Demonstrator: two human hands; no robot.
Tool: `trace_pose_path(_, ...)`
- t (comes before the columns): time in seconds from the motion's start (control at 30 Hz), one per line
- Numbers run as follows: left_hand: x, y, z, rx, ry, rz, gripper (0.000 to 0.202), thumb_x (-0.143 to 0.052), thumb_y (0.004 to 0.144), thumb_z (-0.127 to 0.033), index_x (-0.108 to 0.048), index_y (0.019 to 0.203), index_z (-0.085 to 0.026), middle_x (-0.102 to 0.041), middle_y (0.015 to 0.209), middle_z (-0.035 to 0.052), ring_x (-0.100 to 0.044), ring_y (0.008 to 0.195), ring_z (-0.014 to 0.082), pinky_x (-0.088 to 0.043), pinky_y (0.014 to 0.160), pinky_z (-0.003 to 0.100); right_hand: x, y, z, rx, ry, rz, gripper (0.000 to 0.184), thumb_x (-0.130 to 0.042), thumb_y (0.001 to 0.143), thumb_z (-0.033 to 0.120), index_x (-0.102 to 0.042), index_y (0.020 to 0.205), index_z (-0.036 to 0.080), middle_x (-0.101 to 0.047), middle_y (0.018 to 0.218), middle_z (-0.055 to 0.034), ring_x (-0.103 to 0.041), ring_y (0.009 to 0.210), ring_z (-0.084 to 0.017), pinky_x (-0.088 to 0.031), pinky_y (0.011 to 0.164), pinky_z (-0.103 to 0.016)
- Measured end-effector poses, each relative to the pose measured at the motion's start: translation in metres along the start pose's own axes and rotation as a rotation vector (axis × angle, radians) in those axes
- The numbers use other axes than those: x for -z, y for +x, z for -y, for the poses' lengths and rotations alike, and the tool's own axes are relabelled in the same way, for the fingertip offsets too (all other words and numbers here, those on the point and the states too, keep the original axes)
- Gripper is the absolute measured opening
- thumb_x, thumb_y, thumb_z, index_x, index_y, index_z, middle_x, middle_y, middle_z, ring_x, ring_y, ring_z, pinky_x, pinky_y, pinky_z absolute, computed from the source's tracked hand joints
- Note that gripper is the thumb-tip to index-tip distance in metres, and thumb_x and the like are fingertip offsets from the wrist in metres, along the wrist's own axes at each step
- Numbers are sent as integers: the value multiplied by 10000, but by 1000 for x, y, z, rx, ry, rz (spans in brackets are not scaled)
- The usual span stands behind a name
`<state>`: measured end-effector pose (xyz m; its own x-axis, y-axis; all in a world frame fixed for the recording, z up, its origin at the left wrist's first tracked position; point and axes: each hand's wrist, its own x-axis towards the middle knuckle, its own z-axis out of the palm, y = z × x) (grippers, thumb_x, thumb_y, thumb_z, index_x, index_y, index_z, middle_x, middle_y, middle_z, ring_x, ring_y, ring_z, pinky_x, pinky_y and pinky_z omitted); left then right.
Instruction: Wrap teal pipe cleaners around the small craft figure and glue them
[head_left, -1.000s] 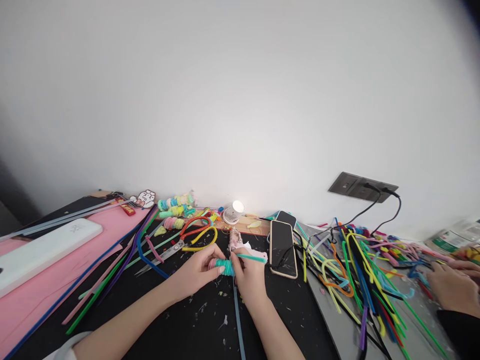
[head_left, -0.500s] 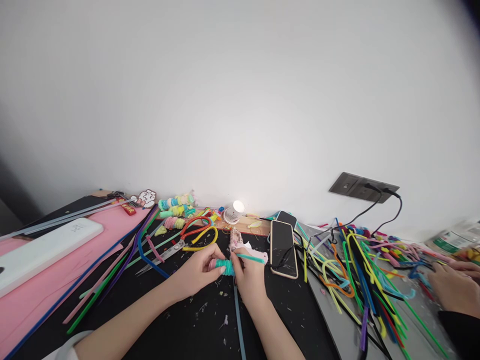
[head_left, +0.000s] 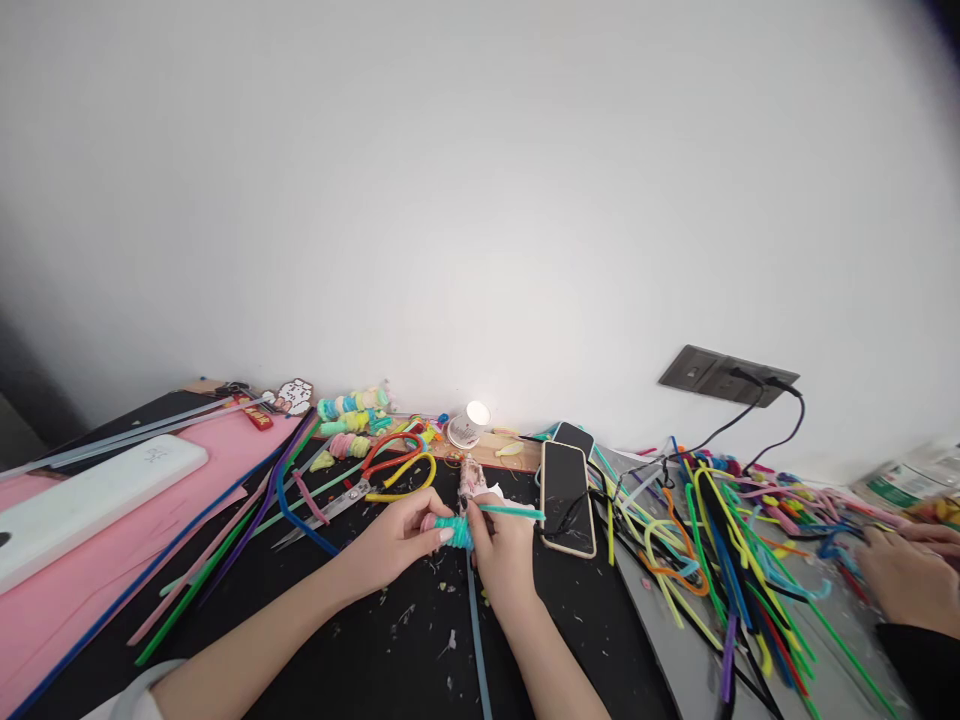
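Note:
My left hand [head_left: 394,545] pinches a small coil of teal pipe cleaner [head_left: 454,531] wound on a pink core, low over the black table [head_left: 352,650]. My right hand [head_left: 501,555] grips the loose teal end of that pipe cleaner [head_left: 510,512], which sticks out to the right. Both hands meet at the coil, fingers closed. A grey-blue pipe cleaner [head_left: 477,640] runs down the table under my right wrist.
Scissors [head_left: 330,506], red and yellow loops [head_left: 401,465] and finished coils [head_left: 351,405] lie behind my hands. Two phones [head_left: 566,485] lie to the right, then a heap of coloured pipe cleaners [head_left: 720,545]. Another person's hand [head_left: 904,580] rests at far right. Pink sheet [head_left: 112,560] and white case [head_left: 82,495] at left.
The free teal end in my right hand has swung slightly up and to the right. My hands stay together at the coil.

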<state>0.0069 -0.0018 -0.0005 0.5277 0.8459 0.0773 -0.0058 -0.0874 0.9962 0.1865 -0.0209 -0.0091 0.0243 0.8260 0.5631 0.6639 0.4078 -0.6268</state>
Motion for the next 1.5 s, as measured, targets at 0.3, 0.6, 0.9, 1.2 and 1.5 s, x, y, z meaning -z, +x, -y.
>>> trace_pose_path(0.3, 3, 0, 6, -7, -12, 24, 373, -671, 888, -549, -594, 953, -190, -481, 776, -50, -489, 735, 146, -412, 713, 293, -8, -3, -10, 6, 7, -29, 426, -432, 1048, 414, -677, 787, 182, -471, 463, 38, -465, 373, -138, -354, 461, -243)
trace_pose_path(0.6, 6, 1, 10, -24, -38, 32, 441, -587, 939, -627, -642, 1002, -194, -558, 849, -11, -558, 801, 178, -473, 765, 310, -8, -4, -10, -1, 6, -44, 431, -432, 1050, 413, -683, 793, 176, -465, 459, 40, -468, 379, -141, -363, 484, -252)
trace_pose_path(0.9, 7, -2, 5, -4, 2, -95, 457, -482, 976, -628, -673, 1033, -217, -651, 936, 30, -614, 868, 220, -527, 808, 340, -8, -3, -11, -10, 1, -48, 513, -397, 1059, 481, -713, 807, 166, -454, 433, 42, -476, 370, -146, -356, 465, -242)
trace_pose_path(1.2, 15, 2, -12, -64, 209, -440, 350, -538, 900, -511, -693, 862, -199, -709, 825, 64, -660, 807, 258, -559, 798, 407, 0, 1, -2, -112, 74, -6, 517, -421, 1032, 528, -684, 756, 179, -469, 423, 28, -494, 349, -156, -352, 432, -249)
trace_pose_path(1.5, 11, 0, -6, -215, 184, -297, 214, -595, 918, -400, -622, 833, -205, -596, 905, 33, -585, 803, 190, -506, 731, 317, 7, 6, 13, -283, 264, 63, 374, -515, 955, 514, -572, 727, 223, -467, 440, 50, -463, 314, -147, -323, 385, -251)
